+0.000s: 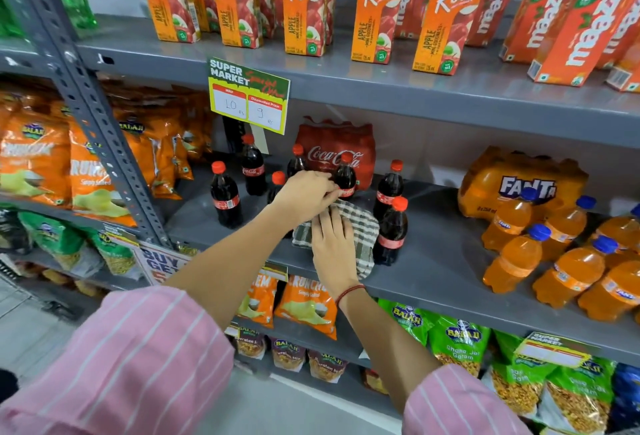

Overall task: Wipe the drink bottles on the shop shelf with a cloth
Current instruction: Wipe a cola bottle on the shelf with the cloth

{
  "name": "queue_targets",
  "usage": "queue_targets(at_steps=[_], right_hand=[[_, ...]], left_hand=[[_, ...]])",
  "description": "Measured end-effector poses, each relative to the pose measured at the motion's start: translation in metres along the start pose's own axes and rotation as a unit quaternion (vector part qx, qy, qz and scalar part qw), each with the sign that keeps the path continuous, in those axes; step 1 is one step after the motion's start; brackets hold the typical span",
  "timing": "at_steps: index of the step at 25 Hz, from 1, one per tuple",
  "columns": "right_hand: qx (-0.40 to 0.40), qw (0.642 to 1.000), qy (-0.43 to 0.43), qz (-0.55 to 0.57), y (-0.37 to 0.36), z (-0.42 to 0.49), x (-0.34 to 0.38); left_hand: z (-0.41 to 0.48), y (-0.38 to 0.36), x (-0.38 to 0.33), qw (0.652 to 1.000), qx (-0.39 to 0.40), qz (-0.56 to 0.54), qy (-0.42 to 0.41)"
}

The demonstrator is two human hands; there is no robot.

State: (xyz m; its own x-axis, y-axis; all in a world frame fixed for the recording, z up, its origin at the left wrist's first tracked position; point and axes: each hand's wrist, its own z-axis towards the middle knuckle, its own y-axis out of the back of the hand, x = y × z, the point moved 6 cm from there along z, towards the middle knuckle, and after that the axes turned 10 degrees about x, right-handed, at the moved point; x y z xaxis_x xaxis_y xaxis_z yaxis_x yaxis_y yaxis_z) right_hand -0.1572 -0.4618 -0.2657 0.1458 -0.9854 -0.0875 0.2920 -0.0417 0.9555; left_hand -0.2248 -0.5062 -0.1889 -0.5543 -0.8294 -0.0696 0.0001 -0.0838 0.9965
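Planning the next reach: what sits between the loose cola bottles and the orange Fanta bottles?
Head view: bare grey shelf separates the nearest cola bottle from the Fanta bottles.

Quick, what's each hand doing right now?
Left hand: fingers pinched shut on the far edge of the checked cloth.
Right hand: open, pressed flat on the cloth, which lies on the shelf.

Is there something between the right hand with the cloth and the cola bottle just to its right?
Nothing visible. The right hand lies flat on the checked cloth, and the cloth's right edge already reaches the nearest cola bottle. The left hand pinches the cloth's far edge, away from that bottle.
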Motion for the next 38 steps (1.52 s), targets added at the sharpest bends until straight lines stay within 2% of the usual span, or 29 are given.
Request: queue_targets(at_steps=[6,11,16,21,23,25,27,29,31,32,33,35,38], right_hand=[[0.049,0.993,0.052,-0.096,-0.014,0.024,0.021],[0.143,0.971,0.091,-0.168,-0.047,0.025,0.040],[0.169,0.980,0.076,-0.076,-0.063,0.009,0.040],[0.155,0.979,0.079,0.107,-0.070,-0.015,0.021],[0.178,0.951,0.053,0.245,-0.065,-0.015,0.004],[0.177,0.883,-0.050,0.432,-0.058,-0.019,-0.023],[0.071,0.830,-0.152,0.531,-0.042,-0.029,-0.050],[-0.075,0.785,-0.229,0.570,-0.022,-0.041,-0.071],[-0.173,0.743,-0.277,0.584,-0.005,-0.037,-0.082],[-0.196,0.746,-0.273,0.575,0.004,-0.029,-0.082],[-0.199,0.770,-0.251,0.552,0.011,-0.018,-0.077],[-0.163,0.832,-0.184,0.497,0.015,0.001,-0.057],[-0.096,0.866,-0.153,0.467,-0.007,0.002,-0.032]], left_hand=[[0.004,0.005,-0.001,0.999,0.013,0.043,0.016],[0.004,0.006,0.001,0.999,0.023,0.023,0.016],[0.004,0.009,0.001,1.000,0.025,0.011,0.012],[0.002,0.011,-0.001,0.999,0.026,0.015,0.014],[0.001,0.007,-0.003,0.999,0.028,0.041,0.016],[-0.001,0.002,-0.005,0.998,0.024,0.054,0.019],[-0.004,-0.001,-0.003,0.999,0.010,0.050,0.015],[-0.005,-0.001,-0.001,0.999,0.001,0.043,0.008],[-0.006,-0.002,-0.002,0.999,0.004,0.042,0.007],[-0.005,-0.002,-0.002,0.999,0.008,0.043,0.009],[-0.005,-0.002,-0.002,0.999,0.012,0.041,0.011],[-0.006,0.000,-0.001,0.999,0.020,0.037,0.015],[-0.008,-0.001,0.000,0.999,0.028,0.038,0.009]])
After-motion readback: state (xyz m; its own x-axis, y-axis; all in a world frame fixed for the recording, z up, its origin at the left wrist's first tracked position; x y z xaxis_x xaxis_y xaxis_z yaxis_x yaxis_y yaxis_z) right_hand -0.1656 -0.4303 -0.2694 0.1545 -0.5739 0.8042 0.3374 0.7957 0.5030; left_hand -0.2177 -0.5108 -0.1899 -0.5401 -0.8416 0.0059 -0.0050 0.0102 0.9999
